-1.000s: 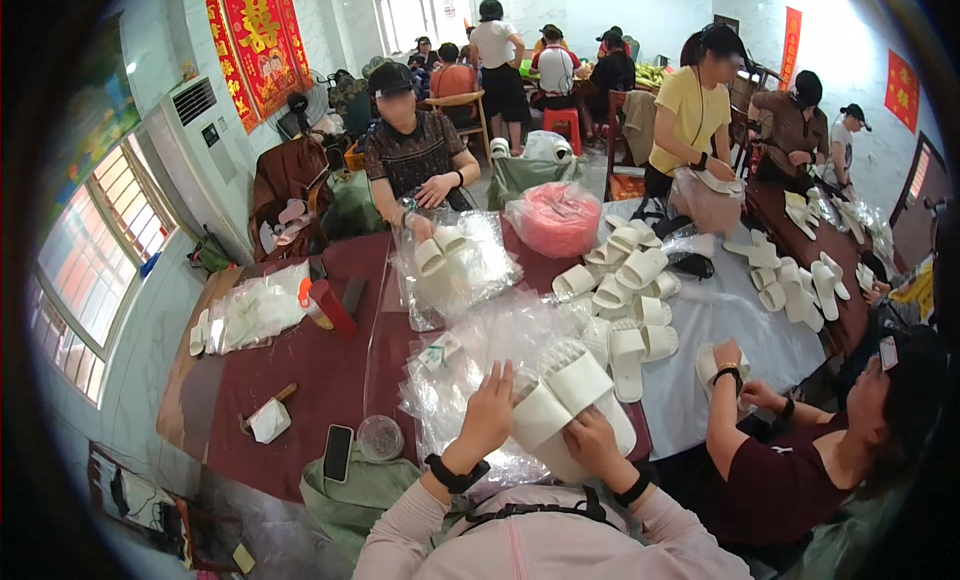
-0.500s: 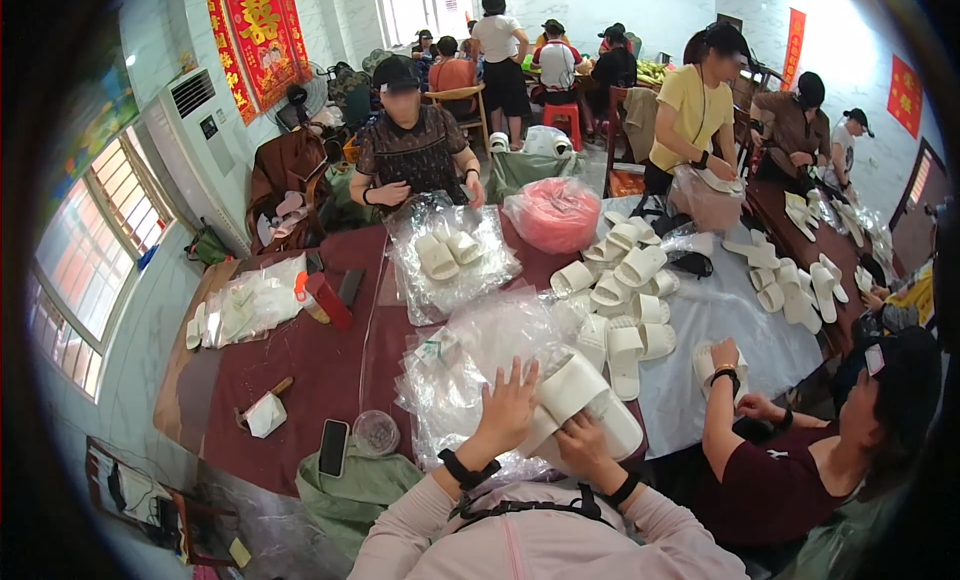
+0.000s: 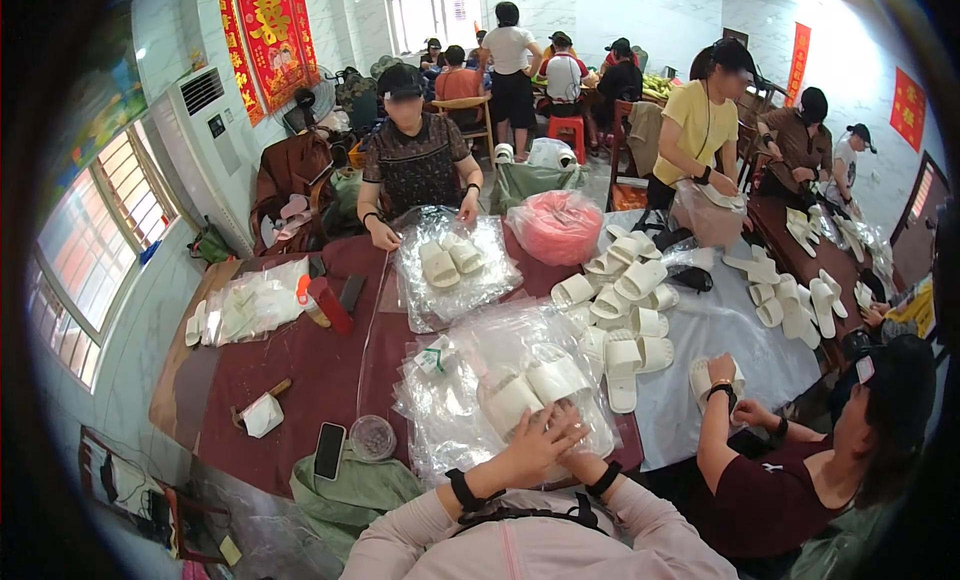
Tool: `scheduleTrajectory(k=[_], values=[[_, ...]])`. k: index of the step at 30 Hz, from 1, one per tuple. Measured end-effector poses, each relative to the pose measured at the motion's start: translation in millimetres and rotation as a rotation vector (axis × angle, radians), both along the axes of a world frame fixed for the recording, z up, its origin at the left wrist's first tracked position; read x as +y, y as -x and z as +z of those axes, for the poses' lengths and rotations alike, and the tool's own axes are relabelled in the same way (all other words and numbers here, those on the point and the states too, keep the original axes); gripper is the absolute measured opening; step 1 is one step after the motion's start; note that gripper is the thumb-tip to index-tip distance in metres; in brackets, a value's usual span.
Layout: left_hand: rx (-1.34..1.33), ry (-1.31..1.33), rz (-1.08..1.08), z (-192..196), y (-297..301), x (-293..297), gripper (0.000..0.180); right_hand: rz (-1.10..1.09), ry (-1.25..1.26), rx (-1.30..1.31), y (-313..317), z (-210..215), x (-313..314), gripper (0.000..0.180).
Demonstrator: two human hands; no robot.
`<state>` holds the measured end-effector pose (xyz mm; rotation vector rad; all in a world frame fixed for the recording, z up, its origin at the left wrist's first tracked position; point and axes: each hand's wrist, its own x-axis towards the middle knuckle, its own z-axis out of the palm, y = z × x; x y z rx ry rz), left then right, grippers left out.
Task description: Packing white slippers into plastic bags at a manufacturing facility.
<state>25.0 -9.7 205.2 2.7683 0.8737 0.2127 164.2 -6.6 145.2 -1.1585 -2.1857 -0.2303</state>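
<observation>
A pair of white slide slippers (image 3: 512,404) lies side by side over a stack of clear plastic bags (image 3: 440,430) right in front of me. Clear film shows around the slippers; whether they are inside a bag, I cannot tell. My left hand (image 3: 535,448) reaches across their near ends with its fingers stretched out. Beside it, my right hand (image 3: 580,458) touches the same near ends, its fingers partly hidden behind the left hand. A small green-and-white label (image 3: 431,359) shows at the stack's upper left.
Loose white slippers (image 3: 630,280) are heaped to the right. A pink plastic bundle (image 3: 556,228) sits behind. On the left are a phone (image 3: 330,450), a round clear tub (image 3: 372,437) and a red box (image 3: 328,305). Co-workers stand across the table and sit at my right (image 3: 790,470).
The slippers have gone from a tilted hold in my right hand to lying on the bags. My left hand has moved right, against their near ends. The person opposite now touches their bags.
</observation>
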Motion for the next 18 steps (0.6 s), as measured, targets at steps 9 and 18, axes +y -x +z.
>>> scheduleTrajectory(k=[9,18], values=[[-0.517,-0.012,-0.071,66,16,-10,0.038,0.360,0.474,0.059,14,-4,47,0.037],[-1.109,0.133,0.546,86,90,-3,0.023,0.731,0.807,0.451,26,134,0,0.035]])
